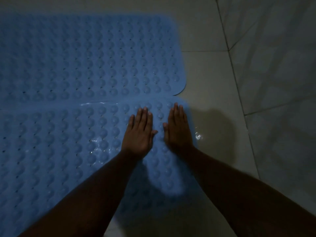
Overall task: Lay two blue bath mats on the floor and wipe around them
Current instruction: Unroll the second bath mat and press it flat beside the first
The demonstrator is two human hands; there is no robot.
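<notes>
On tiled floor (213, 74): two blue bath mats lie flat, edges meeting; far mat (85, 57) at 11 o'clock, near mat (59, 151) at 8. Both released: left grip (139, 134) and right grip (177, 130), palms flat on near mat's 2 o'clock corner. Risk: water glint (198, 136) beside right grip; mat may slip. No containers seen.

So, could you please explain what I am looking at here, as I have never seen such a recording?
There is no machine: a person wears a camera on the head, and this picture looks down from it at their arms. Two blue bath mats with round bumps, a farther mat and a nearer mat, lie side by side on a tiled floor. The left hand and right hand lie flat, fingers straight, on the nearer mat's right end. Neither holds anything. A wet spot glints on the floor beside the right hand.
</notes>
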